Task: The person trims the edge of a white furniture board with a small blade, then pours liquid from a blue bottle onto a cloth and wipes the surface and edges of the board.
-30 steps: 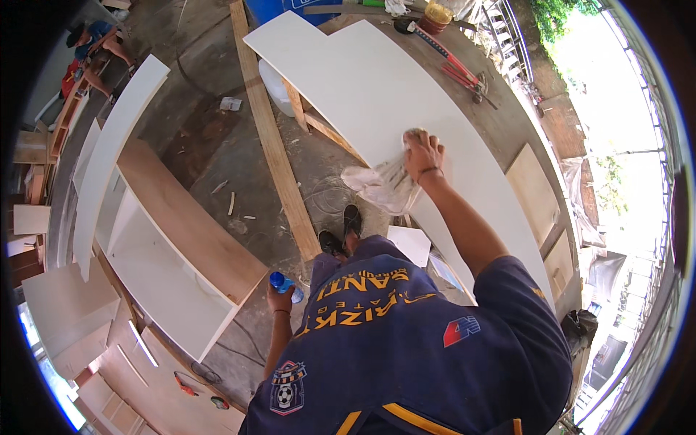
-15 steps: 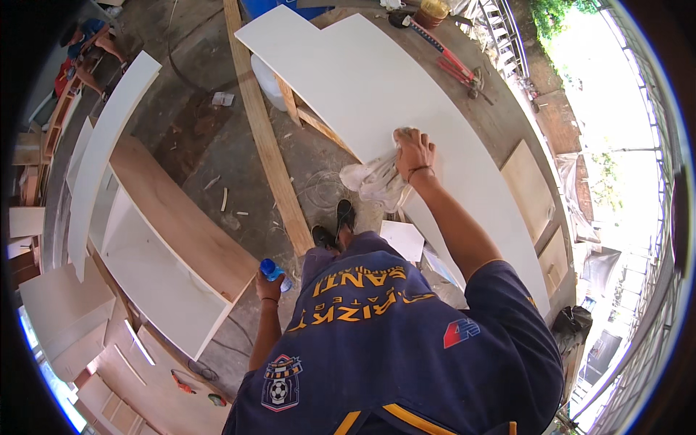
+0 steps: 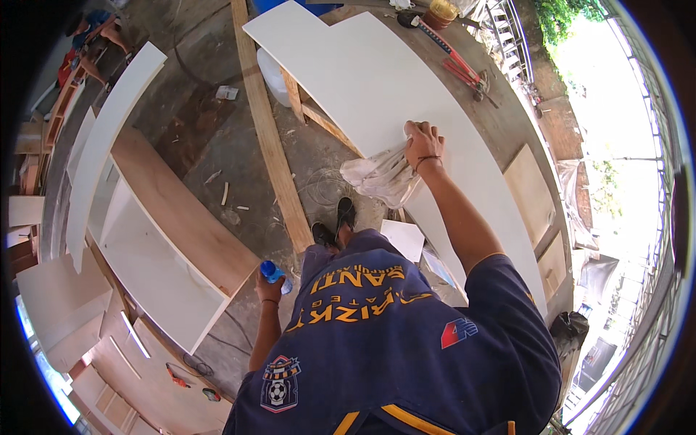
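My right hand [image 3: 423, 147] presses a crumpled whitish rag [image 3: 380, 176] onto a long white panel [image 3: 391, 80], its fingers curled over the cloth. Part of the rag drapes past the panel's left edge. Down by my left side, my left hand [image 3: 267, 287] is wrapped round a clear plastic bottle [image 3: 274, 273] with a blue top. The bottle is tilted, and my palm hides part of it. Under the panel, a wooden support frame [image 3: 319, 119] shows at its left edge.
Left of me stands a white and wood-faced cabinet carcass [image 3: 163, 272], with a curved-looking white board [image 3: 109, 138] beside it. A long timber plank [image 3: 264, 123] lies on the floor ahead. A red tool [image 3: 464, 72] rests beyond the panel. A person [image 3: 101, 36] sits at the far left.
My right hand has slid slightly right across the panel with the rag, which now stretches out more. My left hand keeps the bottle in nearly the same place.
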### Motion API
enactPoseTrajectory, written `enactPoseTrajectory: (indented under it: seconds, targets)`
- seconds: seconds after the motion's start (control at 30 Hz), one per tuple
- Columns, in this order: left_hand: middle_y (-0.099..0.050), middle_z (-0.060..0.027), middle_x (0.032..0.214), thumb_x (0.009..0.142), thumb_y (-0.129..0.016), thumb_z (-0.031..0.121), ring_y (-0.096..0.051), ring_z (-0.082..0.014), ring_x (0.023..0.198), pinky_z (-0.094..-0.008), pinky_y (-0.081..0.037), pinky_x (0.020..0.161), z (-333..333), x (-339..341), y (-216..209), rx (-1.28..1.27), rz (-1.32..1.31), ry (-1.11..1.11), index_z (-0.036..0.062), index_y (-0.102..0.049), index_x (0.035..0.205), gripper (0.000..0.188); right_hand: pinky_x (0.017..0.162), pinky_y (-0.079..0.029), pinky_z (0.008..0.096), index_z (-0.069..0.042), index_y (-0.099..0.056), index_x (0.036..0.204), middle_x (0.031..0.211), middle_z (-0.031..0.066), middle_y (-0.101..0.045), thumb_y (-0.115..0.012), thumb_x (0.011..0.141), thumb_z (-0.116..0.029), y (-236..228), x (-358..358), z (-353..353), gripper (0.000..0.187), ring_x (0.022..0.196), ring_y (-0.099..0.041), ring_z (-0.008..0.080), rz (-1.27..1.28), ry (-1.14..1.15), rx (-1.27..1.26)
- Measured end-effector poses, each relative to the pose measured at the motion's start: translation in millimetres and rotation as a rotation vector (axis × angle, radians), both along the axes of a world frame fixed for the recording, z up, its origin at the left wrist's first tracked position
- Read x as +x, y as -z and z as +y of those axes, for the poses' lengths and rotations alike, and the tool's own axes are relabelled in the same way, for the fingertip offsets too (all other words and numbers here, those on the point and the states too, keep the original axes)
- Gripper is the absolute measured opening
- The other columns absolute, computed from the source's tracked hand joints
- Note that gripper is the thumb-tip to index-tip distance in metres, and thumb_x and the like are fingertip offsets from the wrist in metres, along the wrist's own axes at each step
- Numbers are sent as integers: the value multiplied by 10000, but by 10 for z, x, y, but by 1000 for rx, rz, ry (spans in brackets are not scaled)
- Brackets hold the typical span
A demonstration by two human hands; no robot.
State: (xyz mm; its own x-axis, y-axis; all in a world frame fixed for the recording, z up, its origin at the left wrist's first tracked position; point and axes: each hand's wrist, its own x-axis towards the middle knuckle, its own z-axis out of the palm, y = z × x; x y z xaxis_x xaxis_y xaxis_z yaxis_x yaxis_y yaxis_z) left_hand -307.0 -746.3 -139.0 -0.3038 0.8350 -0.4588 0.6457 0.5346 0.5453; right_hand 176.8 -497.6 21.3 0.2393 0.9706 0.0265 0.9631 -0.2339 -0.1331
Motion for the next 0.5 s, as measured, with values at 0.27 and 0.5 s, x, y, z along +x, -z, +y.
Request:
enactPoseTrajectory:
  seconds: [0.27,0.5]
  targets:
    - [-585,-176,1147,558,-832,235,-551,-350,1084,-426,-446,943,-48,20,-56,12,-33,-40,33,-506,1250,791,931,-379,471,-234,-544,1213,1161,73,-523,-565,787,-113,-69,164,-93,444,1143,-467,274,-104,17,-123]
    - [-592,-185,1127,563,-832,227,-566,-346,1050,-410,-449,931,50,-31,-72,61,13,39,16,-527,1219,753,1144,-94,500,-119,-337,1434,1514,114,-268,-444,864,-264,481,-398,138,598,1424,-177,274,-109,10,7]
